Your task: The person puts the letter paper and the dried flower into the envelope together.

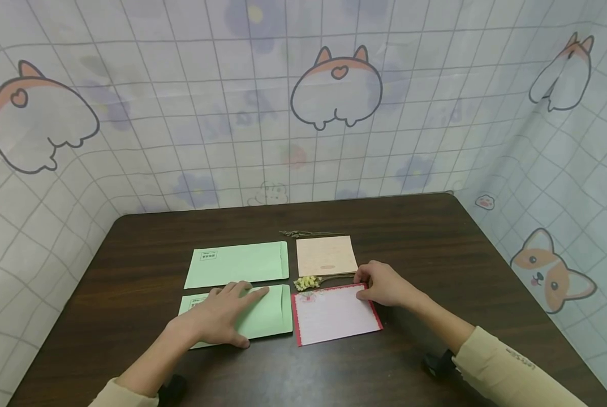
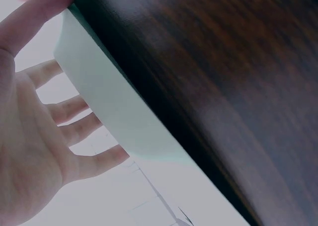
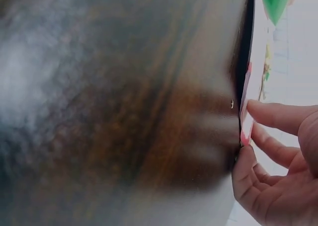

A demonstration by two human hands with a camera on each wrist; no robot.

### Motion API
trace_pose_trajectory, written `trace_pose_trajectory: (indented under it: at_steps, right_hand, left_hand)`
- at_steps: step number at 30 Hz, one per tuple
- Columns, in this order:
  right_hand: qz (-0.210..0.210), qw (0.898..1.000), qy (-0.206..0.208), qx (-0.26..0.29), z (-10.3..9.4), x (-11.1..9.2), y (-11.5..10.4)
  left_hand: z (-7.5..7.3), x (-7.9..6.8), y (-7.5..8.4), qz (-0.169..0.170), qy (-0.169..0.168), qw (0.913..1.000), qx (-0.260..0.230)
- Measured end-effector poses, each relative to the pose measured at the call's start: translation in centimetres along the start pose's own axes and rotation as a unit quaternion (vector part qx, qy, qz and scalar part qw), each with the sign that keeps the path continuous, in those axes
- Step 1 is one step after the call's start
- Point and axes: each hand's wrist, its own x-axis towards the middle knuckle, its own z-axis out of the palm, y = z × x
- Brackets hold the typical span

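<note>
My left hand (image 1: pixel 216 317) rests on the nearer green envelope (image 1: pixel 268 321), fingers spread across it and thumb at its front edge. In the left wrist view the extended fingers of that hand (image 2: pixel 37 136) reach the pale envelope (image 2: pixel 112 99). At its far right corner, a red-bordered letter sheet (image 1: pixel 334 322) is pinched by my right hand (image 1: pixel 387 285). The right wrist view shows the thumb on the sheet (image 3: pixel 247 126) and curled fingers of the hand (image 3: pixel 278 181) by its edge. A yellow dried flower (image 1: pixel 308 282) lies just behind the sheet, its stem running to the right fingers.
Behind the nearer envelope lies a second green envelope (image 1: pixel 239 264). A beige card (image 1: pixel 326 256) is to its right, with a thin dried sprig (image 1: pixel 300 233) along its far edge. The dark wooden table (image 1: pixel 410 237) meets a patterned cloth (image 1: pixel 222 152) at the back and sides.
</note>
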Motion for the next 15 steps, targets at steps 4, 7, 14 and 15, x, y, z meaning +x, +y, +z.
trace_pose_trajectory:
  at_steps: [4, 7, 14, 15]
  right_hand:
    - [-0.004, 1.000, -0.002, 0.006, 0.01, -0.02, 0.06]
    - [-0.003, 1.000, -0.006, 0.018, -0.02, -0.08, 0.08]
    - [-0.004, 0.998, -0.024, 0.058, -0.71, -0.20, 0.43]
    - [-0.004, 0.997, -0.028, 0.067, -0.84, -0.20, 0.47]
  left_hand:
    - [0.00, 0.02, 0.02, -0.001, -0.001, 1.0000, 0.000]
    - [0.04, 0.04, 0.02, -0.003, -0.002, 1.0000, 0.000]
    - [0.00, 0.07, 0.05, -0.004, -0.003, 1.0000, 0.002]
    - [-0.04, 0.07, 0.05, -0.004, -0.002, 1.0000, 0.004]
